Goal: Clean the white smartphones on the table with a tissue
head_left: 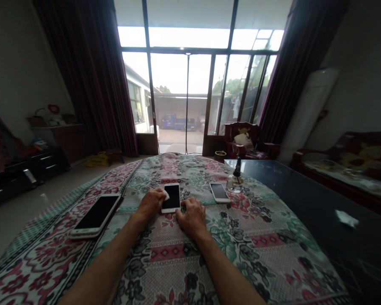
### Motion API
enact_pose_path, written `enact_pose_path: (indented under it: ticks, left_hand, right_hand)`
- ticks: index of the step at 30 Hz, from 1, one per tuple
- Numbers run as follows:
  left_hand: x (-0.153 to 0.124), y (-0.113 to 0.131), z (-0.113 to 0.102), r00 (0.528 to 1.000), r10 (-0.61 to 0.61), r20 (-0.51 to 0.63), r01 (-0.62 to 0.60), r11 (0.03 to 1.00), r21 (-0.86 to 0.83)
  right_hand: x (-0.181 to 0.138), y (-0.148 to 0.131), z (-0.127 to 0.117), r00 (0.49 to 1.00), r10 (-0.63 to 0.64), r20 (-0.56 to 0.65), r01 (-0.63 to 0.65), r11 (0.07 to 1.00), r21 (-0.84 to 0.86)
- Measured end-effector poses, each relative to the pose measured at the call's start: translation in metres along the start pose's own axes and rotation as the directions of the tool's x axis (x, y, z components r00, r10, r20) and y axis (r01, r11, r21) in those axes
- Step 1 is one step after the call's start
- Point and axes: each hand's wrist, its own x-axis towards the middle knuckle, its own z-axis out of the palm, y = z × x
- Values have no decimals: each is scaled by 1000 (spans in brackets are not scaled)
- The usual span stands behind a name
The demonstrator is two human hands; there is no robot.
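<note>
A white smartphone [173, 198] with a dark screen lies face up on the patterned tablecloth [174, 254], between my hands. Pinched in the fingers of my left hand [150, 204] is a small white wipe [166, 195], which is against the left side of the screen. My right hand [192, 215] is at the phone's lower right corner, its thumb on the edge and its other fingers curled. It seems to steady the phone by that edge. Farther right lies a second white smartphone [219, 192], next to a clear bottle [235, 182] with a black top.
On the left rests a larger white device [97, 215] with a dark screen. A crumpled white tissue [347, 219] lies on the dark tabletop [314, 203] at right. Beyond the table stand a wooden armchair [241, 135] and glass doors [184, 101].
</note>
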Motion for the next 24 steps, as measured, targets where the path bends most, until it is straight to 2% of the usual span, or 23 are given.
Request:
enact_pose_path:
  ticks: [4, 11, 14, 20, 24]
  left_hand:
    - [-2, 7, -1, 1000, -6, 6, 6, 1000, 24]
    - [-1, 39, 3, 989, 131, 70, -134, 990, 38]
    - [2, 34, 4, 991, 111, 80, -114, 993, 29]
    - [4, 4, -1, 999, -31, 35, 29, 997, 71]
    - [-1, 5, -4, 995, -95, 31, 90, 987, 136]
  right_hand:
    - [0, 0, 0, 1000, 0, -4, 0, 1000, 1]
    - [0, 0, -1, 1000, -4, 1, 4, 1000, -3]
    - [1, 1, 0, 1000, -6, -4, 6, 1000, -3]
    - [1, 1, 1, 1000, -12, -9, 12, 1000, 1]
    - [1, -1, -1, 1000, -8, -3, 8, 1000, -2]
